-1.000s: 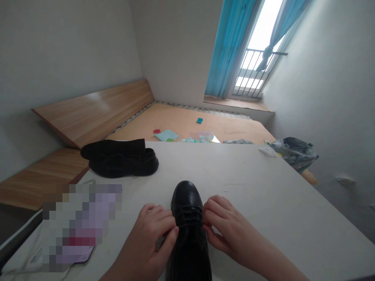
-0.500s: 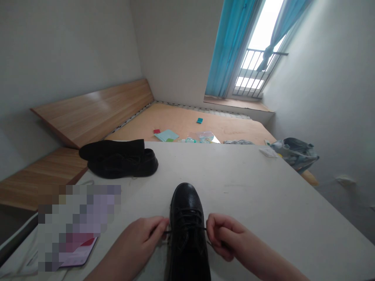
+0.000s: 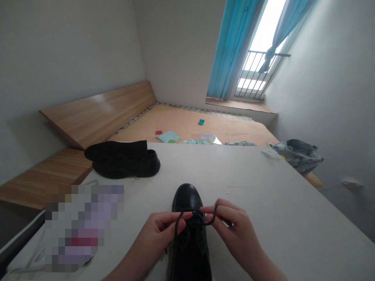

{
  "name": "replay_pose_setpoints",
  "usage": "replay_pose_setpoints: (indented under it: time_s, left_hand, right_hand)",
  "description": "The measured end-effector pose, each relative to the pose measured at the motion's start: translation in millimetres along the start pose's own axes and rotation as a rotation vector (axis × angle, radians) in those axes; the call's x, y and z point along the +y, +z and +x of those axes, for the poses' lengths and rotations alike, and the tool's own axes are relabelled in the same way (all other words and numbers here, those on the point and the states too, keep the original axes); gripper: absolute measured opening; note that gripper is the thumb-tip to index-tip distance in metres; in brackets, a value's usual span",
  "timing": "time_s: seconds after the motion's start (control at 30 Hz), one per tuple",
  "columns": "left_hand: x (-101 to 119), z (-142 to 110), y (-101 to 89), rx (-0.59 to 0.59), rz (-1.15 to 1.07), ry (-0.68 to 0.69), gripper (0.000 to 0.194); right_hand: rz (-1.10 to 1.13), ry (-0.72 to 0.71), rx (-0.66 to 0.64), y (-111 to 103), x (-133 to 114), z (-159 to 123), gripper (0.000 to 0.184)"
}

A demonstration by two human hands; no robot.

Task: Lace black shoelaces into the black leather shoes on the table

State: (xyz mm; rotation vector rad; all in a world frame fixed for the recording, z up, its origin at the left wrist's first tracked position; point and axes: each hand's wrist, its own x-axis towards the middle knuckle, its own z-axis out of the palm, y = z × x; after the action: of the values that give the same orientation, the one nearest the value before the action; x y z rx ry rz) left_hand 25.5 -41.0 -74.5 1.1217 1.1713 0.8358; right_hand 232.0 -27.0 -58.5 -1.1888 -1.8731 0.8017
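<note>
A black leather lace-up shoe [image 3: 187, 195] lies on the white table [image 3: 263, 210], its toe pointing away from me. Over its left side, my left hand [image 3: 165, 230] pinches a dark shoelace [image 3: 176, 224] between thumb and fingers, and the lace bends round the fingertips. My right hand [image 3: 231, 218] grips the lace on the other side, where it curves over the fingers. The fingertips of both hands are close together above the eyelets. The near end of the shoe runs out of the picture.
Another black shoe [image 3: 125, 166] lies at the far left with a flat black piece [image 3: 117, 148] against it. A blurred-out purplish item [image 3: 96, 218] is at the left. A bag [image 3: 299, 154] sits by the far right corner. Beyond the table is a bed [image 3: 175, 117] with small items.
Both hands have come inward from the sides of the shoe to above its laces. The lace, earlier pulled out sideways, now curves round the fingers. The view has shifted slightly.
</note>
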Motion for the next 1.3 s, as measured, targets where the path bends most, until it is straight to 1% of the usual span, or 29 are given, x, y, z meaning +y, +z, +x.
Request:
replay_pose_setpoints:
  time_s: [0.07, 0.1, 0.17, 0.27, 0.33, 0.4, 0.47, 0.53, 0.6, 0.67, 0.7, 0.77, 0.87, 0.93, 1.0, 1.07, 1.13, 1.2, 1.3]
  left_hand:
    - [1, 1, 5.3, -0.020, 0.159, 0.152, 0.043]
    - [3, 0, 6.2, -0.028, 0.263, 0.232, 0.036]
    - [9, 0, 5.9, -0.034, 0.462, 0.368, 0.028]
    - [19, -2, 5.0, -0.045, 0.676, 0.477, 0.023]
    - [22, -3, 5.3, -0.062, 0.768, 0.513, 0.020]
    - [23, -3, 5.9, -0.057, 0.813, 0.531, 0.020]
    - [22, -2, 6.1, -0.051, 0.797, 0.539, 0.023]
    - [21, -1, 5.7, -0.058, 0.723, 0.534, 0.023]
    - [20, 0, 5.2, -0.076, 0.638, 0.510, 0.019]
    - [21, 1, 4.6, -0.087, 0.612, 0.467, 0.015]
    - [22, 1, 4.1, -0.088, 0.632, 0.441, 0.013]
    - [25, 1, 2.7, -0.086, 0.709, 0.388, 0.009]
    - [28, 0, -1.9, -0.098, 0.741, 0.332, 0.010]
    - [29, 0, -6.2, -0.119, 0.668, 0.306, 0.013]
    - [27, 0, -11.0, -0.130, 0.556, 0.259, 0.023]
    - [22, 2, -15.7, -0.147, 0.424, 0.186, 0.032]
    - [15, 3, -19.7, -0.162, 0.311, 0.120, 0.036]
    - [8, 3, -22.9, -0.166, 0.262, 0.073, 0.037]
    - [1, 1, -25.7, -0.154, 0.279, 0.035, 0.037]
  right_hand:
    - [0.271, 0.109, -0.238, 4, -5, 5, 0.034]
    - [0.372, 0.156, -0.329, 5, -6, 7, 0.037]
    - [0.485, 0.240, -0.436, 8, -4, 10, 0.040]
    - [0.510, 0.308, -0.512, 8, 2, 13, 0.043]
    - [0.516, 0.311, -0.541, 7, 4, 15, 0.043]
    - [0.511, 0.324, -0.543, 6, 4, 17, 0.041]
    - [0.496, 0.366, -0.527, 7, 2, 18, 0.037]
    - [0.465, 0.410, -0.496, 8, 1, 18, 0.034]
    - [0.413, 0.440, -0.470, 9, -1, 17, 0.029]
    - [0.357, 0.458, -0.453, 9, -3, 17, 0.019]
    - [0.341, 0.462, -0.451, 9, -5, 16, 0.014]
    - [0.323, 0.450, -0.446, 9, -7, 15, 0.011]
    - [0.221, 0.359, -0.385, 7, -10, 14, 0.009]
    - [0.084, 0.228, -0.328, 5, -9, 12, 0.008]
    - [-0.093, 0.013, -0.300, 3, -7, 10, 0.011]
    - [-0.312, -0.242, -0.280, -1, -4, 8, 0.013]
    - [-0.514, -0.442, -0.265, -6, -2, 5, 0.015]
    - [-0.634, -0.535, -0.266, -13, -1, 3, 0.017]
    - [-0.668, -0.584, -0.275, -22, -1, 0, 0.018]
